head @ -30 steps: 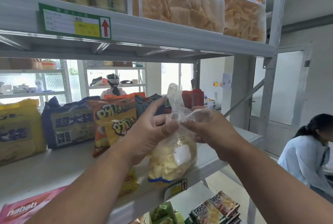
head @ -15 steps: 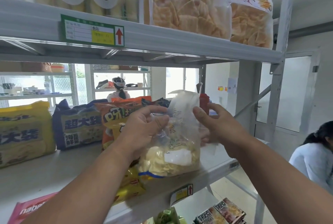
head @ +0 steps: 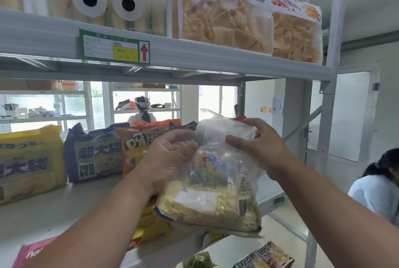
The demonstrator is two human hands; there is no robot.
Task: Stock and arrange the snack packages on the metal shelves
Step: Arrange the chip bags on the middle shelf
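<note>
The left hand (head: pixel 170 159) grips the clear chip bag (head: pixel 216 194) at its upper edge, about ten o'clock; the right hand (head: pixel 262 146) pinches it at two o'clock. The bag hangs below both, over the middle shelf's (head: pixel 38 213) front edge.

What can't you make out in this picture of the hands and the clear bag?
Head view only:
- Clear bag: its print is blurred and too small to read.
- Left hand hides part of the orange bag behind it.
- Right hand: its fingertips are hidden behind the bag's top.
- Shelf label: writing too small.
- Pink packet: cut off by the bottom edge.
</note>
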